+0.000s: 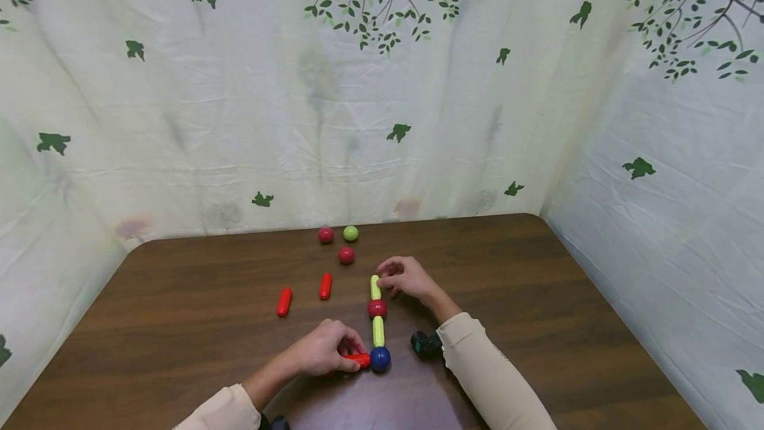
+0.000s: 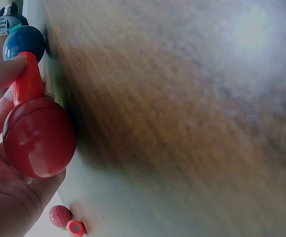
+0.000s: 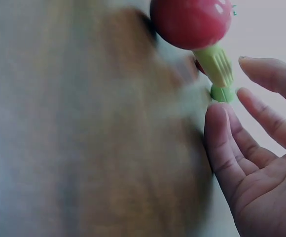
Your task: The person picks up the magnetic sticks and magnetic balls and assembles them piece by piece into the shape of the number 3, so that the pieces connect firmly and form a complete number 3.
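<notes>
Where the lower end of the row stands, one blue ball [image 1: 380, 359], met at its side by one red rod [image 1: 358, 359], the rod pinched between thumb and fingers of the left hand [image 1: 328, 349]; at the rod's other end, against that palm, one large red ball [image 2: 39, 138], seen in the left wrist view only. Running away from the blue ball: near yellow-green rod [image 1: 379, 332], middle red ball [image 1: 377, 308], far yellow-green rod [image 1: 375, 287], all end to end on the brown table [image 1: 537, 324]. Step in hand, by judgement: fitting the red rod as a side branch; whether it is fully seated cannot be told. Next move would call for a straight push along the rod, with the row steadied. Right hand [image 1: 408, 279]: empty, fingers parted and lightly bent beside the far rod's tip, contact uncertain. Pose: left forearm enters from lower left, back of hand uppermost; right forearm enters from lower right, reaching farther out, hand turned inward. Loose stock: two red rods [image 1: 284, 302] left of the row; two red balls [image 1: 346, 255] and one green ball [image 1: 350, 233] beyond it.
</notes>
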`<action>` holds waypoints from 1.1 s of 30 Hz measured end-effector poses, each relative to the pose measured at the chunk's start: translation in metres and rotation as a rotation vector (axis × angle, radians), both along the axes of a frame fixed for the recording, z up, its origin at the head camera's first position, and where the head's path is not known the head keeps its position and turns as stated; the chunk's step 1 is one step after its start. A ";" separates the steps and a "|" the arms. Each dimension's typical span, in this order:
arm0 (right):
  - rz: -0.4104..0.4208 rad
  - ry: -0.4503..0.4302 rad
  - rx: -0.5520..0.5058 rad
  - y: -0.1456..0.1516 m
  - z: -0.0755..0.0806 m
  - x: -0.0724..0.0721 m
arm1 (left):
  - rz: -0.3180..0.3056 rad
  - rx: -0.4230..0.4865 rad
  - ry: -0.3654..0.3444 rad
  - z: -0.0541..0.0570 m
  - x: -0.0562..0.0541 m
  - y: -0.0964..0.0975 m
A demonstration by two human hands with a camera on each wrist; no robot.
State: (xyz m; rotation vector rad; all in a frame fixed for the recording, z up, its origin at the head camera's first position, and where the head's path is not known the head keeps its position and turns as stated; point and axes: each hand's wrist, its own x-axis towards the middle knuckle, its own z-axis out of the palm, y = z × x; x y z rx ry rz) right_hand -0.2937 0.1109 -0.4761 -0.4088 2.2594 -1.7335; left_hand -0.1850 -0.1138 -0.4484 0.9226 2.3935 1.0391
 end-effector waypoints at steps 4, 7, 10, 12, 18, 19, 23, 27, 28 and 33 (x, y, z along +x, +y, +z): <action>0.019 0.036 0.010 -0.007 0.003 -0.008 | 0.007 0.000 -0.002 -0.001 0.001 -0.004; 0.050 0.071 0.047 -0.014 0.006 -0.018 | 0.009 0.004 -0.001 -0.002 0.001 -0.006; 0.092 0.117 0.099 -0.020 0.013 -0.028 | 0.010 0.005 -0.012 -0.002 0.000 -0.006; 0.118 0.149 0.126 -0.024 0.019 -0.035 | 0.010 0.004 -0.019 -0.002 0.000 -0.005; 0.205 0.156 0.157 -0.036 0.035 -0.057 | 0.021 -0.001 -0.042 -0.002 -0.001 -0.003; 0.221 0.147 0.169 -0.038 0.037 -0.060 | 0.022 -0.002 -0.046 -0.001 0.000 -0.004; 0.279 0.121 0.232 -0.046 0.040 -0.070 | 0.031 -0.007 -0.064 -0.001 0.001 -0.005; 0.336 0.091 0.304 -0.052 0.043 -0.076 | 0.026 0.008 -0.094 -0.013 -0.005 -0.009; 0.353 0.078 0.325 -0.053 0.044 -0.077 | 0.025 0.011 -0.103 -0.013 -0.006 -0.010; 0.443 0.017 0.419 -0.058 0.047 -0.082 | 0.030 -0.001 -0.118 -0.002 0.000 -0.009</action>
